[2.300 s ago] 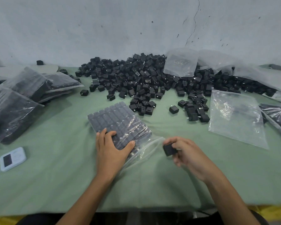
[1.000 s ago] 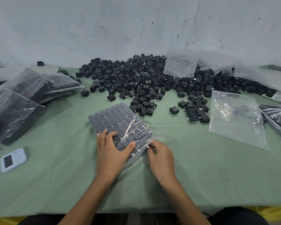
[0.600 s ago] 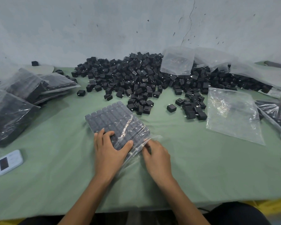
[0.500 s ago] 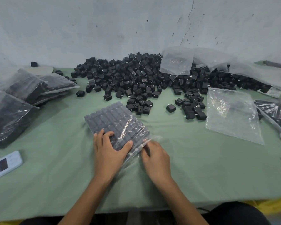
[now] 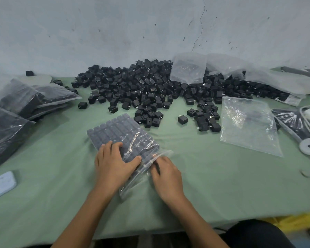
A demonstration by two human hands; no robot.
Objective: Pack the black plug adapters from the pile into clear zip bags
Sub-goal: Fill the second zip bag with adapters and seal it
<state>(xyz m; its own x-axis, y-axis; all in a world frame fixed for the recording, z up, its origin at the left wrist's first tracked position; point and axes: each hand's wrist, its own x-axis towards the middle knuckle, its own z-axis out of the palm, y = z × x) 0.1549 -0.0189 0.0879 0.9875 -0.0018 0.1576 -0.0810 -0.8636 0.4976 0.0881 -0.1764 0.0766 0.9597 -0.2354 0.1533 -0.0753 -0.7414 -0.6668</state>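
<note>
Right, centre of the green cloth worktop (image 5: 213, 185), just in front of the person, lies the clear plastic zip bag packed with black plug adapters (image 5: 122, 135). The little square blocks sit in tidy rows inside it, one flat layer, greyed by the film, which glints and wrinkles over them. The bag lies slantwise: its long axis runs from far left to near right, closed end toward the pile, slack open mouth toward the near right.

The left hand (image 5: 113, 163) lies flat on the near end of the packed rows, fingers straight and slightly spread, thumb out to the right, pressing down on the plastic. The right hand (image 5: 166, 174) is at the bag's mouth, knuckles up, fingers reaching into the crumpled film. They are blurred there, so I cannot tell whether they pinch anything.

Beyond the bag, the big loose pile of black cube-shaped plug adapters (image 5: 147, 90) sprawls along the grey wall, with strays near the bag's far corner. Some show metal prongs.

To the right, well apart, an empty clear zip bag (image 5: 249, 126) lies flat and shiny. On the left, filled plastic bags of dark adapters (image 5: 16, 108) are stacked up. Near the left edge rests a small white device with a dark screen (image 5: 0, 185).
</note>
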